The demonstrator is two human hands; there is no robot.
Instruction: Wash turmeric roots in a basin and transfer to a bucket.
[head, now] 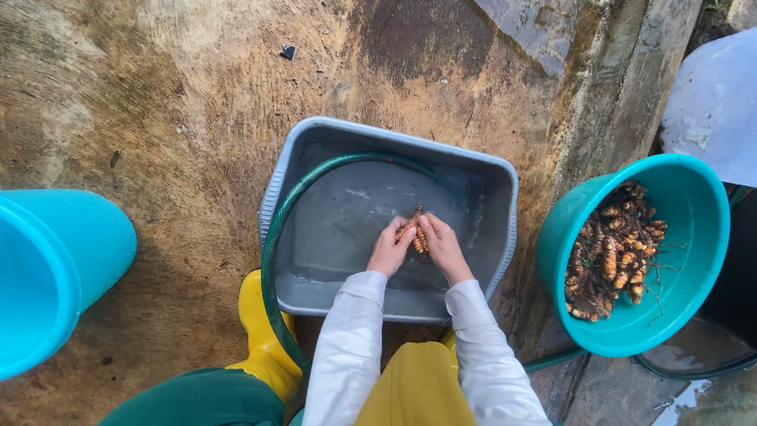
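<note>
My left hand point(389, 251) and my right hand point(443, 246) meet over a grey rectangular tub point(315, 142) of water. Both grip one orange-brown knobbly root point(413, 222), which sticks out between the fingers just above the water. A green hose point(274, 237) curves over the tub's left rim and into the water. Both arms wear white sleeves.
A teal basin point(694, 260) at the right holds several muddy roots point(615, 252). A light blue bucket point(55, 268) lies at the left edge. A yellow boot point(264, 339) stands by the tub's near left corner. The ground is wet, stained concrete.
</note>
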